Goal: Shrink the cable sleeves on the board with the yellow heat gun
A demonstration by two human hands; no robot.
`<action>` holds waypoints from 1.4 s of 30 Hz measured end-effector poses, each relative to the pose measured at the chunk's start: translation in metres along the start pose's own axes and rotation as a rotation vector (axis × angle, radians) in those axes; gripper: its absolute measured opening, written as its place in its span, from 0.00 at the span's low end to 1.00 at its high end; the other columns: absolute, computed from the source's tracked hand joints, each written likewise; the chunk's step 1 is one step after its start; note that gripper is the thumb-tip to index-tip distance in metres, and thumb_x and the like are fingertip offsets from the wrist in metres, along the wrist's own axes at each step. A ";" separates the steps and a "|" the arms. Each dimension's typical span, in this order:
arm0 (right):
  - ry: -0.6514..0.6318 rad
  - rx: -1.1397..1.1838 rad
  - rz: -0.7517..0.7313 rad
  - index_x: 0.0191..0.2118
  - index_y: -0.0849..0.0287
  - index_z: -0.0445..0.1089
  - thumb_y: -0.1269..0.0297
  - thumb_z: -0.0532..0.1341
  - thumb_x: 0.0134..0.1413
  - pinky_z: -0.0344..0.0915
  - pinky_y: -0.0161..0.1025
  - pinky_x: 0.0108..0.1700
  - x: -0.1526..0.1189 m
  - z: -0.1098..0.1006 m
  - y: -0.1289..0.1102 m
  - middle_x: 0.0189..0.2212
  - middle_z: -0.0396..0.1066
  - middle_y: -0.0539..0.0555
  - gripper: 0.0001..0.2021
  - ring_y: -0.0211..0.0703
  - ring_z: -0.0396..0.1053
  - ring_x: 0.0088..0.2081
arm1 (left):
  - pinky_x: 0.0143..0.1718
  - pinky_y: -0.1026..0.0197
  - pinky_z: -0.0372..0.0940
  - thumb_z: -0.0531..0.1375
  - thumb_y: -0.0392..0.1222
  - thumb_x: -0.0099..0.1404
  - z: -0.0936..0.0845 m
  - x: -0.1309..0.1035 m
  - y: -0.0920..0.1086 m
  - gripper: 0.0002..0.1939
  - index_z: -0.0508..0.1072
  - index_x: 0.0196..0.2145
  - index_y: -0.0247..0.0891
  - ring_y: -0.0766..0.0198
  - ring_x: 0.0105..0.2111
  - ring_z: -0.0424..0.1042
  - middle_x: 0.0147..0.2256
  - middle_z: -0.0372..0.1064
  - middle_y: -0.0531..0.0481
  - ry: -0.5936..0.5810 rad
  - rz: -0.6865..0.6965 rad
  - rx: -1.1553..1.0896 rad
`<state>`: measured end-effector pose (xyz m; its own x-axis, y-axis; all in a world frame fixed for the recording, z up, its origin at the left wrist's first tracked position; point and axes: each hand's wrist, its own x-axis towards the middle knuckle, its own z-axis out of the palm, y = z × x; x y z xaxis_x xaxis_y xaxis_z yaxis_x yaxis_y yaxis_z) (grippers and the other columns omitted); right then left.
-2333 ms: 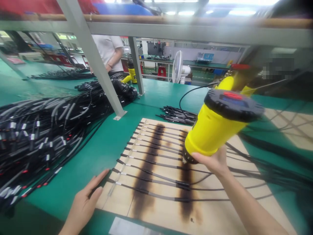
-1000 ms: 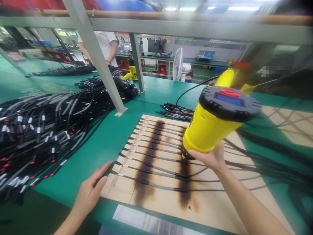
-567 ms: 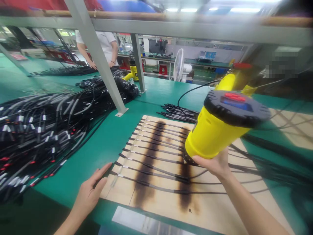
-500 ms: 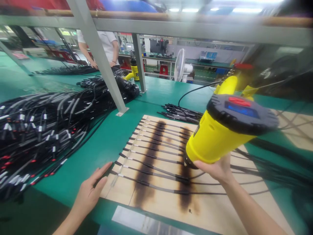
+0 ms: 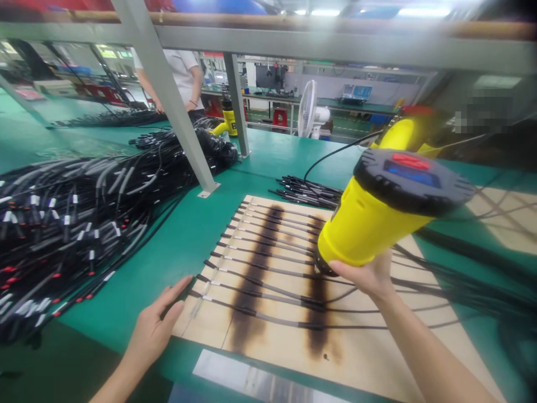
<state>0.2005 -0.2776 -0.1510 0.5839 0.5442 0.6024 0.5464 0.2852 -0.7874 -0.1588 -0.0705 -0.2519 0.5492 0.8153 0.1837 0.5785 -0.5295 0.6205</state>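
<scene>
My right hand point(image 5: 369, 277) is wrapped round the lower part of a yellow heat gun point(image 5: 364, 224) with a black and grey end, a red button and a blue display. Its dark nozzle points down over a scorched stripe on a wooden board point(image 5: 369, 364). Several thin black cables point(image 5: 272, 320) with sleeves lie side by side across the board. My left hand point(image 5: 155, 324) has its fingers apart at the board's left edge, fingertips beside the nearest cable ends, holding nothing.
A large pile of black cables point(image 5: 84, 196) covers the left of the green table point(image 5: 184, 235). A metal post point(image 5: 172, 106) rises behind the board. More cables point(image 5: 308, 192) lie beyond it. A person point(image 5: 182, 78) stands across the table.
My right hand and the heat gun have moved slightly away from me, along the scorched stripe. My left hand stays nearly where it was.
</scene>
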 end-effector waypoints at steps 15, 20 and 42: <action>0.005 -0.021 -0.073 0.33 0.57 0.69 0.64 0.70 0.29 0.71 0.36 0.29 -0.006 0.000 -0.019 0.28 0.72 0.50 0.18 0.41 0.70 0.28 | 0.58 0.52 0.53 0.55 0.59 0.56 -0.014 0.016 0.053 0.27 0.69 0.48 0.42 0.55 0.55 0.58 0.54 0.60 0.50 0.072 0.150 0.105; 0.043 -0.050 -0.056 0.32 0.58 0.70 0.64 0.70 0.28 0.71 0.36 0.29 -0.011 0.000 -0.024 0.28 0.72 0.51 0.18 0.43 0.70 0.28 | 0.58 0.43 0.47 0.48 0.47 0.64 0.013 0.045 0.110 0.16 0.75 0.38 0.45 0.54 0.59 0.49 0.54 0.60 0.51 -0.194 0.539 0.319; -0.067 -0.012 -0.087 0.30 0.60 0.71 0.66 0.69 0.31 0.70 0.32 0.27 -0.023 0.012 -0.037 0.25 0.71 0.51 0.13 0.40 0.70 0.25 | 0.57 0.36 0.28 0.55 0.40 0.61 0.078 0.068 0.136 0.08 0.75 0.32 0.45 0.54 0.58 0.51 0.47 0.64 0.50 -0.414 0.582 0.199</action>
<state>0.1598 -0.2907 -0.1374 0.4932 0.5693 0.6577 0.6007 0.3240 -0.7309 0.0040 -0.1047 -0.2144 0.9602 0.2552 0.1134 0.2011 -0.9137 0.3531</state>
